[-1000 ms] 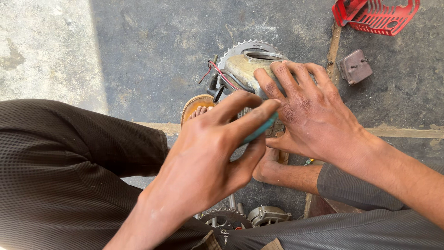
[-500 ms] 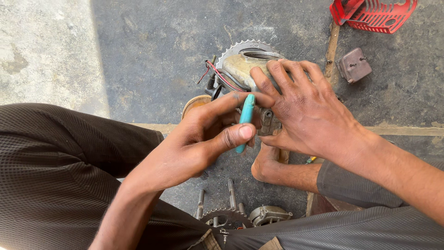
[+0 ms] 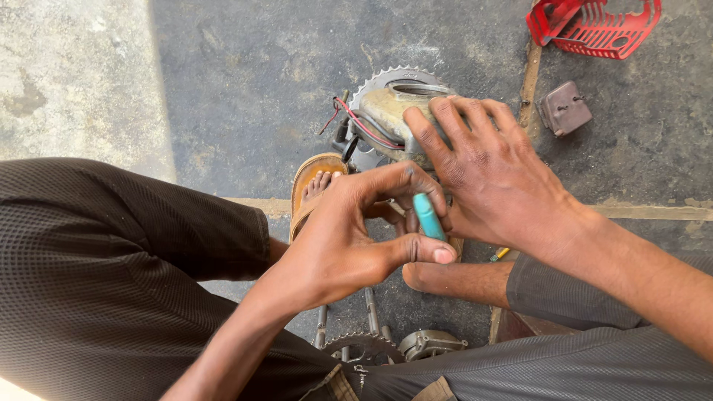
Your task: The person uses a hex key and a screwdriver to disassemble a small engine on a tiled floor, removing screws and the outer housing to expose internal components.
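Grey concrete floor point(image 3: 245, 67) lies beneath. Left hand point(image 3: 345, 238) pinches a slim turquoise handle point(image 3: 428, 216) between thumb and fingers; right hand point(image 3: 494, 174), fingers spread, rests on the toothed engine part point(image 3: 386, 104) just beyond.

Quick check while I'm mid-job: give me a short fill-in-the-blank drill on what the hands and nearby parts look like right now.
1. The left hand pinches a slim tool handle coloured ____.
2. The right hand rests flat on a grimy engine part ringed by a toothed ____.
3. The plastic grille cover at top right is ____.
4. The foot in the sandal rests on the ____.

Missing words: teal; sprocket; red; floor
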